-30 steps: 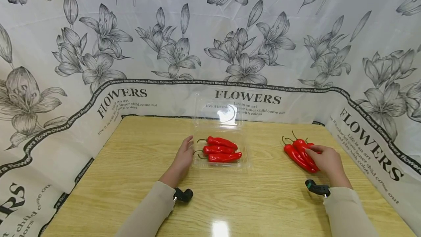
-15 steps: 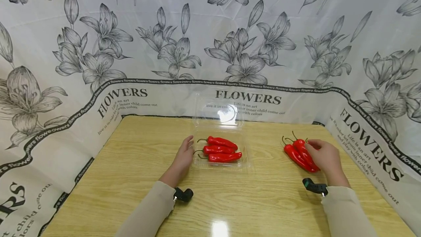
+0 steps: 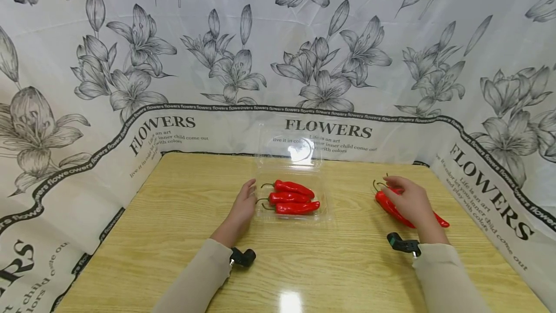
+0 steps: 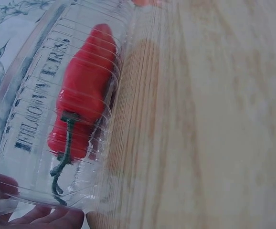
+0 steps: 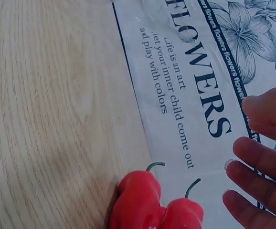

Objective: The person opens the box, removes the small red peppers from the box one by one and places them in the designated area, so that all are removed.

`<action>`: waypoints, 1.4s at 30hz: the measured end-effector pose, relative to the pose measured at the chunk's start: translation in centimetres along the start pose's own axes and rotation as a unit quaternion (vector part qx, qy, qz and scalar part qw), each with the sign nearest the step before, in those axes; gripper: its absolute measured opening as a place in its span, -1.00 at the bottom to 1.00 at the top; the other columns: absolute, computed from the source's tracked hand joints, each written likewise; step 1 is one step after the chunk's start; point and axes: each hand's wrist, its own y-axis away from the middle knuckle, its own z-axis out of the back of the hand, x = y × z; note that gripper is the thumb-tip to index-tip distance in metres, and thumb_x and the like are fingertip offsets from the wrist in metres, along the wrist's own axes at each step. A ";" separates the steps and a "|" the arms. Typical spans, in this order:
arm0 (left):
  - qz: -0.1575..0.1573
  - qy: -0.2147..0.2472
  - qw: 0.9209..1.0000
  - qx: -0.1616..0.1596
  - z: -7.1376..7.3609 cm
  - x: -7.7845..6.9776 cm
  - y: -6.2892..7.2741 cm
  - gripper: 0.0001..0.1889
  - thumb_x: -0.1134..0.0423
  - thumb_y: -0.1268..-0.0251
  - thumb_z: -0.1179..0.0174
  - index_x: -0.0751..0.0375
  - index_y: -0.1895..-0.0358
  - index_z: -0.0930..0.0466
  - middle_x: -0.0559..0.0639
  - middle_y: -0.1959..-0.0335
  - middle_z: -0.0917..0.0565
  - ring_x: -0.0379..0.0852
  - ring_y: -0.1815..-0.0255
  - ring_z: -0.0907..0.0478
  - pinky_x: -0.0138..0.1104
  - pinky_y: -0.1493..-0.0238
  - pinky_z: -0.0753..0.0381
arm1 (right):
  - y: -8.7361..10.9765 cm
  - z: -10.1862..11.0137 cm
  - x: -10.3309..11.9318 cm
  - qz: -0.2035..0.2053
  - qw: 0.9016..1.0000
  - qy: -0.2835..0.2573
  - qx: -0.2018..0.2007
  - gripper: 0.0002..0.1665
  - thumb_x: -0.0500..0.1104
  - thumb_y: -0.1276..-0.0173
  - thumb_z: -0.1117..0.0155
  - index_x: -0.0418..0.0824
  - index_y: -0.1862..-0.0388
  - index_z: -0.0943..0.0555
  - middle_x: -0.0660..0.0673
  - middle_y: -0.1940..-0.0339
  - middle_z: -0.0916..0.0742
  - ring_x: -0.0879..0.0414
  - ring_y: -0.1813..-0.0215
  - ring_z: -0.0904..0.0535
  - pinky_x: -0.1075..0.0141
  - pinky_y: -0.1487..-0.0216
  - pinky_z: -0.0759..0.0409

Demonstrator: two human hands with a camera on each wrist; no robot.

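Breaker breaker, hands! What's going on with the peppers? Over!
Left hand at clear box. Right hand above loose peppers, holding none. Three peppers inside box. Lid open, nothing seen blocking.

Shines glossy red along the long tapered peppers (image 3: 297, 207), ending in thin curved green stems (image 4: 69, 136), perhaps darker in the hazy left wrist view. Colourless on the clear lidded plastic box (image 3: 319, 182), with white glare. Runs pale yellow with fine brown grain across the flat wooden tabletop (image 3: 339, 264). Goes white on the hanging fabric backdrop (image 3: 243, 134), patterned with grey-black lilies (image 3: 320, 92), bold black lettering (image 3: 328, 128) and a black band (image 3: 278, 108) of small white letters. Beige on the fabric sleeves (image 3: 191, 274); black on the small wrist-worn cameras (image 3: 243, 257).
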 end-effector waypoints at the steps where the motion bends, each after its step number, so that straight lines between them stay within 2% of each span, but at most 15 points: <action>1: 0.000 0.000 1.000 0.001 0.0 0.0 0.0 -0.45 0.30 -0.52 0.25 -0.04 -0.52 -0.04 0.11 -0.54 -0.13 0.13 -0.56 -0.02 0.05 -0.52 -0.04 | 0.0 -0.1 0.2 0.005 1.000 -0.002 -0.001 -0.40 0.11 -0.46 -0.09 -0.27 -0.28 -0.48 -0.37 -0.16 -0.61 -0.28 -0.13 -0.52 -0.17 -0.10 -0.49; 6: -0.003 -0.002 1.000 0.003 0.0 0.0 0.0 -0.45 0.30 -0.52 0.25 -0.03 -0.53 -0.02 0.11 -0.54 -0.13 0.14 -0.57 -0.01 0.07 -0.51 -0.06 | -0.3 -0.8 1.3 0.025 1.000 -0.010 -0.006 -0.46 0.06 -0.45 -0.13 -0.24 -0.24 -0.52 -0.35 -0.12 -0.65 -0.29 -0.12 -0.54 -0.18 -0.08 -0.51; 14: -0.004 0.003 1.000 0.001 0.0 0.0 -0.1 -0.45 0.32 -0.51 0.26 -0.01 -0.53 -0.03 0.12 -0.54 -0.13 0.14 -0.57 -0.01 0.07 -0.51 -0.07 | -0.7 -2.1 3.1 0.053 0.998 -0.016 0.019 -0.46 0.09 -0.44 -0.14 -0.21 -0.23 -0.53 -0.32 -0.12 -0.66 -0.29 -0.16 -0.54 -0.18 -0.11 -0.53; 20: -0.010 0.006 1.000 0.000 0.0 0.3 -0.3 -0.44 0.35 -0.50 0.26 0.04 -0.52 -0.03 0.18 -0.53 -0.13 0.17 -0.56 -0.01 0.08 -0.51 -0.07 | -1.0 -3.5 4.6 0.084 0.996 -0.014 0.020 -0.56 -0.04 -0.39 -0.23 -0.23 -0.16 -0.58 -0.30 -0.06 -0.69 -0.26 -0.12 -0.58 -0.18 -0.15 -0.51; 31: -0.003 0.003 1.000 -0.008 -0.1 0.1 0.0 -0.46 0.31 -0.52 0.25 -0.03 -0.51 -0.05 0.15 -0.54 -0.14 0.16 -0.56 -0.04 0.04 -0.51 -0.08 | -1.2 -5.3 7.0 0.108 0.993 -0.019 0.038 -0.59 -0.07 -0.34 -0.28 -0.20 -0.12 -0.62 -0.25 -0.02 -0.72 -0.23 -0.09 -0.60 -0.16 -0.13 -0.54; 38: -0.006 -0.006 1.000 -0.009 -0.1 0.0 0.2 -0.46 0.31 -0.52 0.25 -0.01 -0.52 -0.04 0.17 -0.53 -0.14 0.18 -0.55 -0.05 0.07 -0.51 -0.08 | -1.4 -6.2 8.2 0.132 0.990 -0.019 0.047 -0.60 -0.10 -0.32 -0.30 -0.19 -0.11 -0.63 -0.20 0.00 -0.74 -0.16 -0.06 -0.62 -0.12 -0.14 -0.56; 42: 0.000 -0.010 1.000 -0.008 -0.1 0.0 0.3 -0.46 0.28 -0.53 0.25 -0.04 -0.52 -0.05 0.15 -0.54 -0.14 0.17 -0.55 -0.04 0.08 -0.51 -0.06 | -1.4 -6.6 8.8 0.142 0.987 -0.026 0.066 -0.60 -0.12 -0.32 -0.31 -0.20 -0.12 -0.62 -0.19 -0.02 -0.74 -0.14 -0.06 -0.63 -0.09 -0.15 -0.56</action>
